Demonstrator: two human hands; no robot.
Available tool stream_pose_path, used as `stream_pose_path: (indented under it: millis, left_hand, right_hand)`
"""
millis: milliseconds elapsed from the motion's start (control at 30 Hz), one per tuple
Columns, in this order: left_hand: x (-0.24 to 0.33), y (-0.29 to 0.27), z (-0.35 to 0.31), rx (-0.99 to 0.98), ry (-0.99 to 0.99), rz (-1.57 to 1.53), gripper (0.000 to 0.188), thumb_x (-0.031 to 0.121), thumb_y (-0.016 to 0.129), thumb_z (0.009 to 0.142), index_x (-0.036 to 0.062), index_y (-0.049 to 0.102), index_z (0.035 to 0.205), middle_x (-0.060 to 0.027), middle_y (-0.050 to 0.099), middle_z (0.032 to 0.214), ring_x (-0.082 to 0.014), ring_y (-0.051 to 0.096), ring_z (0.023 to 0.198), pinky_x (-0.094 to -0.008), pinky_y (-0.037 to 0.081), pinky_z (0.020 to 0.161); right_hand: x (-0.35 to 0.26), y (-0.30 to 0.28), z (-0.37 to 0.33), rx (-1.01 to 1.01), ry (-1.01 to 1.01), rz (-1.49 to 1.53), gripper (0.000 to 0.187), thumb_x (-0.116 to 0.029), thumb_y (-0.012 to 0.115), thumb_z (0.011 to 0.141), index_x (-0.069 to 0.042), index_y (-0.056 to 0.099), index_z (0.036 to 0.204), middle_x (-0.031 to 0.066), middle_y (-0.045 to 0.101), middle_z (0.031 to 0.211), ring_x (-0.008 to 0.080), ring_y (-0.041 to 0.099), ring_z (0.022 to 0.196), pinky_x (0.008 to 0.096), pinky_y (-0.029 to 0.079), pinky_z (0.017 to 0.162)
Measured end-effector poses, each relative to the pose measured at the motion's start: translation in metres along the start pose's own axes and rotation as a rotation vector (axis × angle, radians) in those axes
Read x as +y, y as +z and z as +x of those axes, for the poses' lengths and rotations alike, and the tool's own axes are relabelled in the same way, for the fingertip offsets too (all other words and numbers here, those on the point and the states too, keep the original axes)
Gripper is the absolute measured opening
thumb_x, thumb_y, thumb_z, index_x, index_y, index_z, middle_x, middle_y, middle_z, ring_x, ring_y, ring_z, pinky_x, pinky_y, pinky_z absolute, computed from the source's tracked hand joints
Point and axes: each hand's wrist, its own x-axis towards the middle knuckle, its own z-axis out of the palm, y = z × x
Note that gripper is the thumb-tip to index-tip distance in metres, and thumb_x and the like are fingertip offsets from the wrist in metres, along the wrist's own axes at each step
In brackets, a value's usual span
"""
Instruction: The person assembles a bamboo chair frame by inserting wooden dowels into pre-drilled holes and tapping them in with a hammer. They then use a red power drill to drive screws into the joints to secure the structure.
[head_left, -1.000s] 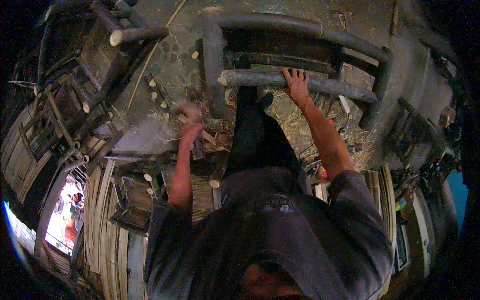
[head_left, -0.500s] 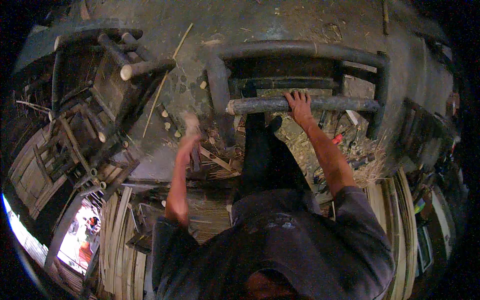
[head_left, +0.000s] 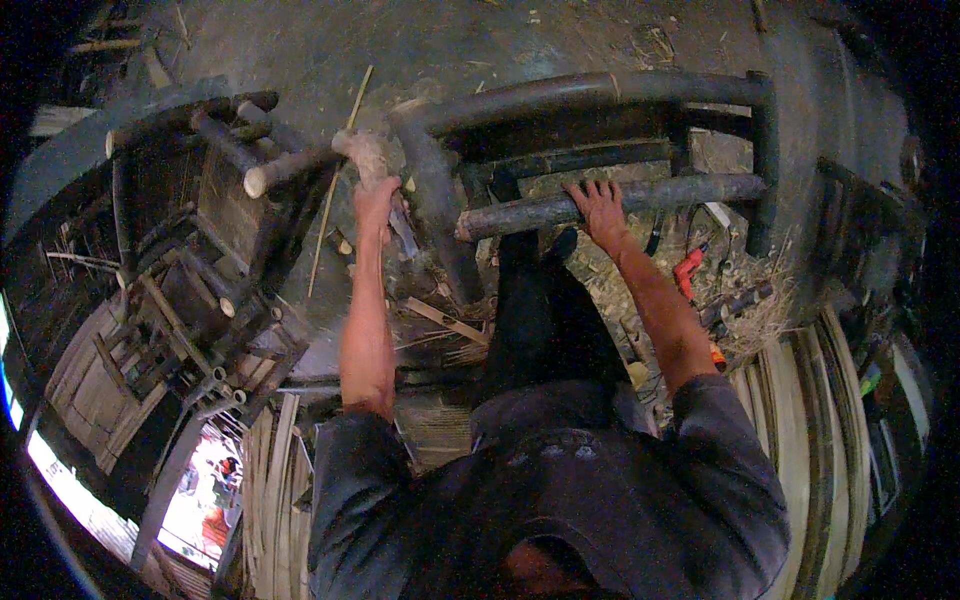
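Note:
In my left hand [head_left: 374, 208] is a wooden mallet [head_left: 366, 156]; my fingers are closed round its handle. The pale, blurred head points away from me, beside the left corner of a dark bamboo frame [head_left: 590, 90]. My right hand [head_left: 600, 210] lies over a thick bamboo pole [head_left: 690, 191] on the near side of that frame, with its fingers bent across the top. The pole's left end is cut and stands over my leg. Its right end meets the frame's dark right post [head_left: 763, 170].
Another bamboo frame [head_left: 225, 140] stands at the left. Bamboo strips [head_left: 445, 318] and shavings litter the floor. A red power tool [head_left: 688, 268] lies right of my legs. Long split slats [head_left: 800, 400] run along the lower right.
My left hand has swung forward, away from me, with the mallet, toward the frame's left corner. My right hand stays on the pole. The view has shifted slightly.

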Motion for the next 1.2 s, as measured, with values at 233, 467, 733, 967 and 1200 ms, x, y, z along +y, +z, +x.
stream_pose_path:
  millis: [233,467,733,967,1200]
  left_hand:
    - [-0.061,-0.03,-0.033,-0.055,-0.184,-0.06,0.034,0.017,0.067,0.076,0.0016,0.052,0.103,-0.0073,0.059,0.086,-0.0169,0.058,0.059,-0.0333,0.047,0.048]
    - [-0.219,-0.037,-0.107,0.203,-0.528,-0.124,0.027,0.026,0.068,0.076,0.0051,0.059,0.09,-0.0066,0.059,0.068,-0.019,0.056,0.054,-0.0358,0.044,0.045]
    - [-0.191,-0.01,-0.191,-0.058,-0.4,0.034,0.031,0.032,0.069,0.076,0.007,0.06,0.094,-0.0051,0.059,0.068,-0.0182,0.057,0.055,-0.0339,0.046,0.049]
    - [-0.238,-0.022,-0.182,-0.275,-0.632,-0.002,0.035,0.034,0.066,0.078,0.0056,0.06,0.097,-0.0081,0.061,0.071,-0.0187,0.06,0.065,-0.0349,0.049,0.06]
    - [-0.241,-0.009,-0.237,-0.138,-0.468,-0.118,0.029,0.027,0.066,0.078,0.0049,0.061,0.097,-0.0078,0.061,0.075,-0.018,0.06,0.064,-0.0348,0.049,0.055]
  right_hand:
    - [0.0,-0.002,0.002,-0.062,0.027,-0.071,0.072,-0.013,0.065,0.075,-0.025,0.033,0.139,0.0142,0.044,0.132,0.0355,0.039,0.123,0.053,0.023,0.105]
    - [-0.001,-0.016,0.0,0.027,-0.005,-0.03,0.071,-0.014,0.065,0.076,-0.029,0.034,0.138,0.0139,0.047,0.129,0.0368,0.043,0.12,0.0538,0.027,0.103]
    - [0.001,-0.005,-0.001,0.001,0.01,-0.036,0.072,-0.015,0.064,0.077,-0.029,0.032,0.139,0.0129,0.046,0.129,0.0338,0.044,0.119,0.0538,0.027,0.104]
    - [0.003,0.032,-0.001,0.125,0.009,-0.151,0.08,-0.018,0.068,0.074,-0.023,0.027,0.142,0.0153,0.044,0.129,0.0347,0.041,0.121,0.0552,0.025,0.103]
    - [-0.044,-0.014,-0.081,0.398,0.072,0.39,0.069,-0.022,0.068,0.075,-0.008,0.037,0.135,0.0272,0.046,0.119,0.043,0.047,0.109,0.0474,0.039,0.093]
